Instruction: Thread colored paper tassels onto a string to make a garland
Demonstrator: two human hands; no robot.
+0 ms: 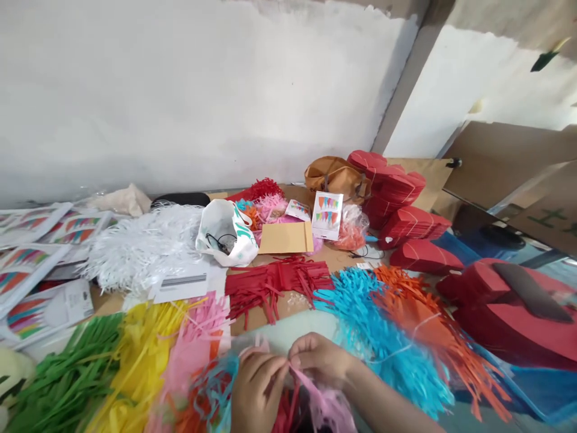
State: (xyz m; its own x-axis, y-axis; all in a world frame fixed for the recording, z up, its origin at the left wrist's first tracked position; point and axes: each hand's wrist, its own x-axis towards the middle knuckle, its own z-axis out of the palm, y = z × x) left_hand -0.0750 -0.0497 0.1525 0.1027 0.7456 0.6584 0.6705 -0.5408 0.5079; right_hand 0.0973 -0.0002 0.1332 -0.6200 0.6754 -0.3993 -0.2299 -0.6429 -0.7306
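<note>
At the near middle of the table my left hand (259, 385) and my right hand (320, 359) meet fingertip to fingertip. Both pinch a pink paper tassel (315, 394), whose twisted strip runs from the fingertips down into loose fringe. Below and left of my hands lie light blue paper strips (219, 385), and some red fringe shows beneath. Fringed tissue in green (67, 373), yellow (144, 355) and pink (193, 343) spreads to the left. Bright blue fringe (383, 337) and orange fringe (437, 331) fan out on the right. My fingers partly hide the pinched end.
Red fringe (277, 282) lies ahead, before a brown notebook (286, 239) and a white bag (228, 234). White shredded paper (144, 243) and printed packages (36, 264) fill the left. Stacked red paper (505, 307) and a brown bag (336, 174) stand right, near the wall.
</note>
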